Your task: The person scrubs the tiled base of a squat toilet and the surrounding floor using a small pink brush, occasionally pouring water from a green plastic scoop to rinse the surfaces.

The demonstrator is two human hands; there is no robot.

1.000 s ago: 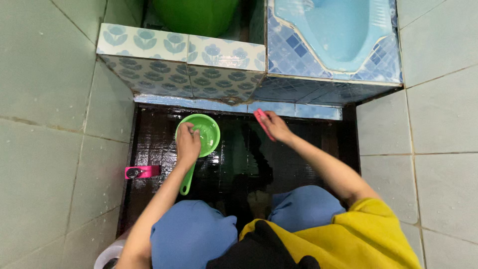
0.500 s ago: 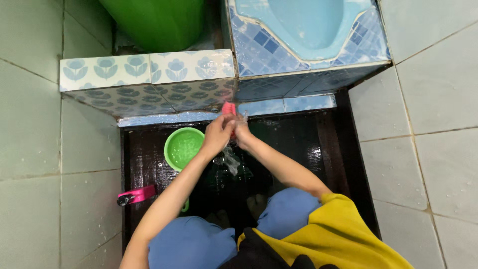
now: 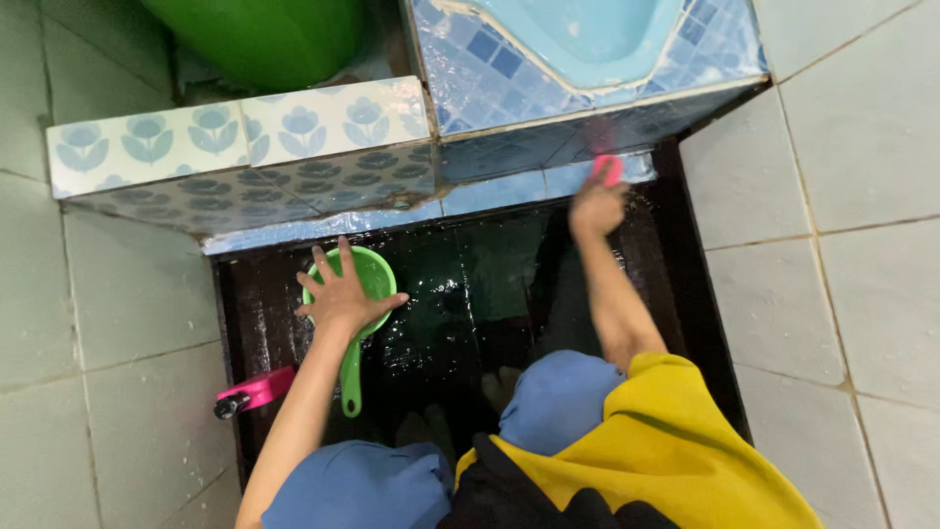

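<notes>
Left hand (image 3: 343, 299) is lying spread, fingers open, on the green scoop (image 3: 354, 294), seemingly pinning it to the wet dark floor (image 3: 470, 294). Right hand (image 3: 597, 206) is gripping a pink sponge (image 3: 608, 168), pressing it against the blue tiled step (image 3: 509, 186), probably scrubbing. Motion blur is hiding the grip. Pink bottle (image 3: 253, 392) is lying near the left arm; feet are barely showing.

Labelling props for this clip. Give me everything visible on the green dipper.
The green dipper looks like plastic: a round shallow bowl with one long straight handle running back toward the person. It sits upright on the wet dark floor below the flower-patterned tile ledge. The left hand lies spread over the bowl's near side, hiding most of the inside. A pink object lies apart to its left.
</notes>
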